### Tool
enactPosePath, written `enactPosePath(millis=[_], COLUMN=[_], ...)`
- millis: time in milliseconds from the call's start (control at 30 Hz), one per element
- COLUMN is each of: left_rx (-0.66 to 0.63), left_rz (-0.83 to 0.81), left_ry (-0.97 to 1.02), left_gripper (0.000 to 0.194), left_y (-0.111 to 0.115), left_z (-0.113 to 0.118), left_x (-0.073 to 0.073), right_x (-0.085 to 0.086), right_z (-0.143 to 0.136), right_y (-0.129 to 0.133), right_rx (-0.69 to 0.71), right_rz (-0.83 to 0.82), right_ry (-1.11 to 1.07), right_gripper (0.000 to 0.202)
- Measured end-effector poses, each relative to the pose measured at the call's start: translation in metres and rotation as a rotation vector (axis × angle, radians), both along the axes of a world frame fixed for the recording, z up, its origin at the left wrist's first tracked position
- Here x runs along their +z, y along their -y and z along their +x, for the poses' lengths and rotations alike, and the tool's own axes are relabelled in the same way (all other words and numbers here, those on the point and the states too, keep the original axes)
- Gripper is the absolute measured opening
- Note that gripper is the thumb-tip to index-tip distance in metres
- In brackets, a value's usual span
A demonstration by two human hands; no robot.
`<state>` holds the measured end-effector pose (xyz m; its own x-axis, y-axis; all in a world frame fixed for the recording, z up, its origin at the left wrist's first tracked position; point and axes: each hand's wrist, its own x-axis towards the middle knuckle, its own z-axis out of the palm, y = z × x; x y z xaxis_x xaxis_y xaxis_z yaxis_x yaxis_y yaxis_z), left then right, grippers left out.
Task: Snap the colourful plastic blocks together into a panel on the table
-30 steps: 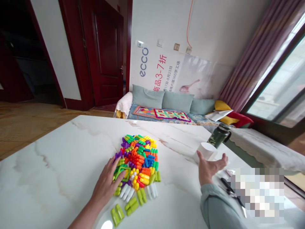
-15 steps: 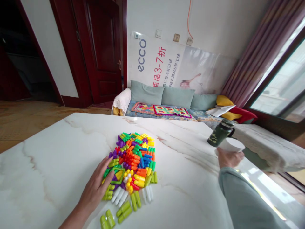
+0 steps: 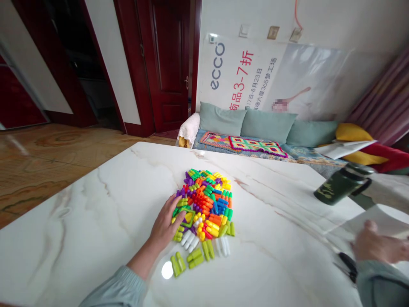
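My left hand point(image 3: 168, 219) lies against the left edge of a heap of colourful plastic peg-like building pieces point(image 3: 207, 207). Its fingers are stretched out over several purple and green pieces, gripping none of them. Under the fingertips is a green frame-like piece point(image 3: 189, 217). At the right edge of the view is my right hand point(image 3: 377, 247), blurred, its thumb raised beside a white paper-like object point(image 3: 383, 215). Whether the fingers hold that object is unclear. Close to the right wrist lies a dark-handled tool, probably scissors point(image 3: 348, 264), partly covered by the sleeve.
A dark green flask point(image 3: 341, 184) stands beyond my right hand. Along the heap's near side lie loose lime pieces point(image 3: 194, 258) and clear-white ones point(image 3: 223, 246). Past the far edge of the marble-patterned table point(image 3: 111, 204) is a sofa with grey-green cushions point(image 3: 268, 124).
The view has swung left, so the scene sits further right. My right hand has drawn nearer, away from the flask, and the dark-handled tool now shows. My left hand stays at the heap.
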<state>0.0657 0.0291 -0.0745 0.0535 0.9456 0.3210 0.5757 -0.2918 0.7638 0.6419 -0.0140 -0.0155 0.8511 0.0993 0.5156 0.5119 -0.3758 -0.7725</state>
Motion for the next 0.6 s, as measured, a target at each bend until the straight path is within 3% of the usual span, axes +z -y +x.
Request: enactPosePath(millis=[33,67,200,267,333,433,600], left_rx=[0.002,0.008,0.046,0.079,0.102,0.084,0.065], left_rz=[0.006,0.011,0.016,0.026,0.035,0.025,-0.001], left_ry=[0.015,0.036,0.125,0.157,0.179,0.161,0.034], left_gripper=[0.057,0.056,0.053,0.051,0.05,0.051,0.059], left_y=[0.0,0.0,0.001,0.001,0.001,0.001,0.001], left_z=[0.001,0.001,0.002,0.001,0.0,0.0,0.005], left_x=[0.0,0.001,0.002,0.003,0.002,-0.001,-0.006], right_x=[-0.004,-0.008,-0.031,-0.036,-0.035,-0.029,-0.03], right_z=[-0.033,-0.069,-0.207,-0.251,-0.274,-0.285,-0.294], right_y=[0.0,-0.002,-0.041,-0.077,-0.115,-0.159,-0.178], right_rx=[0.027,0.15,0.973,1.163,1.2,1.249,1.423], right_rz=[-0.002,-0.005,-0.191,-0.264,-0.283,-0.3,-0.307], right_ry=[-0.019,-0.053,-0.111,-0.048,-0.063,-0.111,-0.111], right_gripper=[0.083,0.079,0.072,0.079,0.085,0.086,0.077])
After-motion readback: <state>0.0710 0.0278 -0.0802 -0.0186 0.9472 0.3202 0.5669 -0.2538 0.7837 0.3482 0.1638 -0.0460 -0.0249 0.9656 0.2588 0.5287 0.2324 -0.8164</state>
